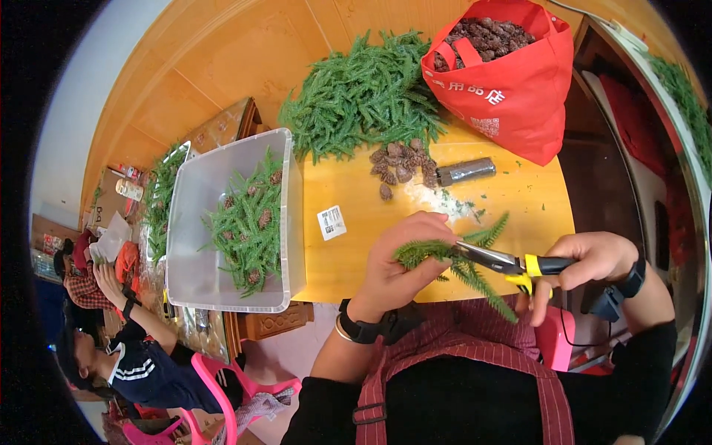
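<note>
My left hand (404,256) is closed around a green artificial pine sprig (486,291), whose branches fan out to the right, over the front edge of the yellow table (334,271). In my right hand (599,259) are pliers (489,257) with black and yellow handles. Their metal jaws lie across the middle of the sprig, close to my left fingertips; whether they grip a stem is hard to see. Beyond my hands lie loose pine cones (403,165), a dark bundle (467,171) and pale crumbs (430,199) with green bits.
A clear plastic bin (296,222) at left holds sprigs with pine cones (256,230). Behind it rises a heap of green sprigs (363,96). A red bag (512,104) of pine cones stands far right. One person (167,371) sits at left near a pink chair (215,386).
</note>
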Available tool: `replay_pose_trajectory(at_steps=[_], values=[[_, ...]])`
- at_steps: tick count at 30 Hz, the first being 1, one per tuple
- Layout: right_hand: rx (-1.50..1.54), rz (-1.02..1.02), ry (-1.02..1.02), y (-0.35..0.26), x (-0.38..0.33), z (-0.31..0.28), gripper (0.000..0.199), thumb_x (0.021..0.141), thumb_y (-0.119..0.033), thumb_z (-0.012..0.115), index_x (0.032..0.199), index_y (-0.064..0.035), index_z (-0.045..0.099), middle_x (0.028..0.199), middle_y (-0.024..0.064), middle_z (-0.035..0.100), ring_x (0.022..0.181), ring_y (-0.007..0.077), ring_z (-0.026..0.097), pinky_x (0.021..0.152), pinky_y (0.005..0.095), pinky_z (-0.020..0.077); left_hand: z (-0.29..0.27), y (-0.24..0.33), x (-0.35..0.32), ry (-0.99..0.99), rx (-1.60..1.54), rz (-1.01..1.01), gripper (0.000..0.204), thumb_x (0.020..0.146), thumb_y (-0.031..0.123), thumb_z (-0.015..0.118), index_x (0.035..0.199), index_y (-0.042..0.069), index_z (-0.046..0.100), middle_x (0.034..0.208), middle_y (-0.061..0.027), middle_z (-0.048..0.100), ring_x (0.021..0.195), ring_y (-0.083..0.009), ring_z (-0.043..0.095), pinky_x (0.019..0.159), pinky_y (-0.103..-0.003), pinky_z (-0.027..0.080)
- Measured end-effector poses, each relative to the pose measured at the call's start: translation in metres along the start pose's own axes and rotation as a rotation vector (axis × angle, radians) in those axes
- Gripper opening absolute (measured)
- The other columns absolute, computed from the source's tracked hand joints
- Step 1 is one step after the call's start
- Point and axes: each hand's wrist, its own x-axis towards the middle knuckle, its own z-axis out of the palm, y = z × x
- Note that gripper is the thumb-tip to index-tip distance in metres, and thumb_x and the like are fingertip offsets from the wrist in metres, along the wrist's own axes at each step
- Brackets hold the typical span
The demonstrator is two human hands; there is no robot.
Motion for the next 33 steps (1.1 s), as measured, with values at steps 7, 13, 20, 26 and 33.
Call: replay_pose_trajectory(at_steps=[7,13,20,26,33], values=[[-0.837,-0.141,0.483,-0.018,-0.011,0.026,0.025,0.072,-0.024,0.068,0.084,-0.0024,0.063,0.07,0.0092,0.058,0.076,0.0215,0.056,0.074,0.0291,0.0422,0.006,0.002,-0.007,0.22,-0.09,-0.126,0.019,0.077,0.003,0.055,0.096,0.001,0.054,0.088,-0.0098,0.057,0.082,-0.0201,0.054,0.087,-0.039,0.04],[-1.557,-0.518,0.819,-0.01,0.01,0.037,0.031,0.062,-0.024,0.072,0.079,-0.0018,0.06,0.084,0.0109,0.059,0.092,0.0325,0.052,0.079,0.0401,0.0413,0.019,0.007,-0.008,0.338,-0.233,-0.269,0.022,0.081,0.006,0.051,0.102,0.002,0.047,0.093,-0.0106,0.053,0.082,-0.0194,0.055,0.081,-0.036,0.045],[-1.61,-0.522,0.888,-0.004,0.018,0.037,0.03,0.06,-0.025,0.073,0.073,-0.0022,0.058,0.082,0.0094,0.059,0.089,0.0312,0.053,0.076,0.0382,0.0434,0.024,0.007,-0.011,0.366,-0.19,-0.208,0.02,0.081,0.003,0.049,0.101,0.001,0.047,0.094,-0.0116,0.053,0.09,-0.0231,0.055,0.076,-0.033,0.045],[-1.582,-0.562,0.857,-0.002,0.018,0.032,0.031,0.059,-0.027,0.073,0.071,-0.0036,0.058,0.07,0.0074,0.055,0.08,0.0305,0.053,0.072,0.037,0.0448,0.021,0.005,-0.009,0.33,-0.177,-0.202,0.017,0.08,0.001,0.049,0.098,-0.001,0.049,0.094,-0.0128,0.052,0.091,-0.024,0.055,0.079,-0.034,0.045],[-1.653,-0.54,0.895,0.0,0.018,0.03,0.032,0.059,-0.029,0.073,0.067,-0.0037,0.055,0.065,0.008,0.051,0.075,0.0297,0.052,0.072,0.0369,0.0451,0.023,0.005,-0.006,0.33,-0.11,-0.185,0.016,0.081,0.001,0.048,0.097,-0.003,0.049,0.093,-0.0133,0.051,0.091,-0.0246,0.055,0.08,-0.034,0.045]])
